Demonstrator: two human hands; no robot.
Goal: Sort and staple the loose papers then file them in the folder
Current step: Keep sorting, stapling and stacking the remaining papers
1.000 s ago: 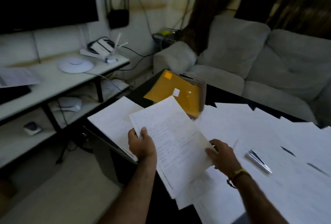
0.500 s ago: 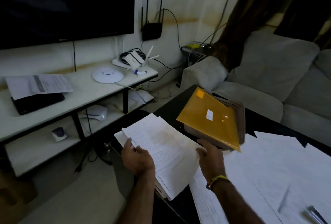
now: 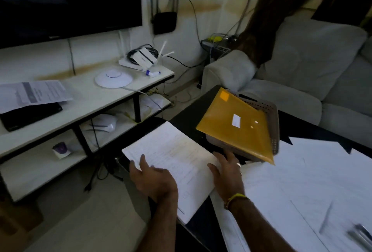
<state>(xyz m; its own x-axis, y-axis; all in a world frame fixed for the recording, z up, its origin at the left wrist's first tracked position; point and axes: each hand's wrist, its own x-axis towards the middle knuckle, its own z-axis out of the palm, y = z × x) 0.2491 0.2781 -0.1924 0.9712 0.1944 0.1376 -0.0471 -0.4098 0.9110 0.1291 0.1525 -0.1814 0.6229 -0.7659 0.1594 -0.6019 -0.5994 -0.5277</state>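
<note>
While stack (image 3: 177, 163) lies on dark table corner, I bracket it: left hand (image 3: 153, 179) flat on near-left edge, right hand (image 3: 228, 173) flat against right edge, fingers straight, squaring sheets. Yellow folder (image 3: 235, 126) on tray beyond.

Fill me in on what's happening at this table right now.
A person is sorting papers at a dark table. Both hands are on one stack of handwritten sheets at the table's near left corner: the left hand rests on its left edge, the right hand on its right edge, fingers fairly straight. More loose sheets cover the table to the right. A yellow folder lies on a grey perforated tray just behind the stack. Nothing looks filed yet.
</note>
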